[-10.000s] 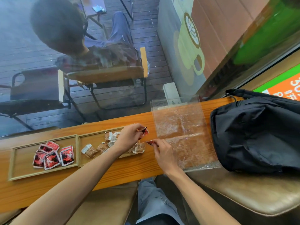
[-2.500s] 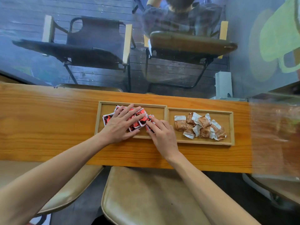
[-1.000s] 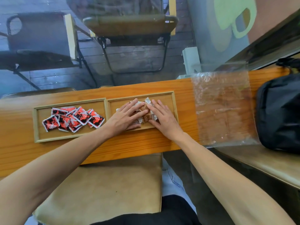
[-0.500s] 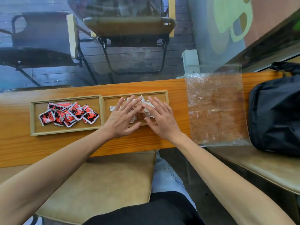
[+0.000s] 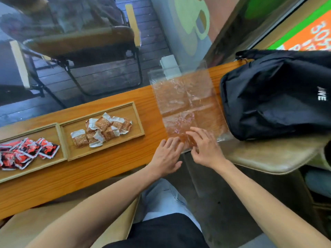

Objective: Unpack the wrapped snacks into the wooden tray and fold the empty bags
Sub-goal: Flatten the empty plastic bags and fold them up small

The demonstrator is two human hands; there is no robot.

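With the snacks lying in the tray, both hands, left and right, are resting open-fingered, gripping nothing, on the empty bag; folding likely comes next, needing a pinched edge.

One head-worn wide-angle view looks forward and steeply down from close above the wooden worktop; forearms reach in from the bottom edge; no second view.
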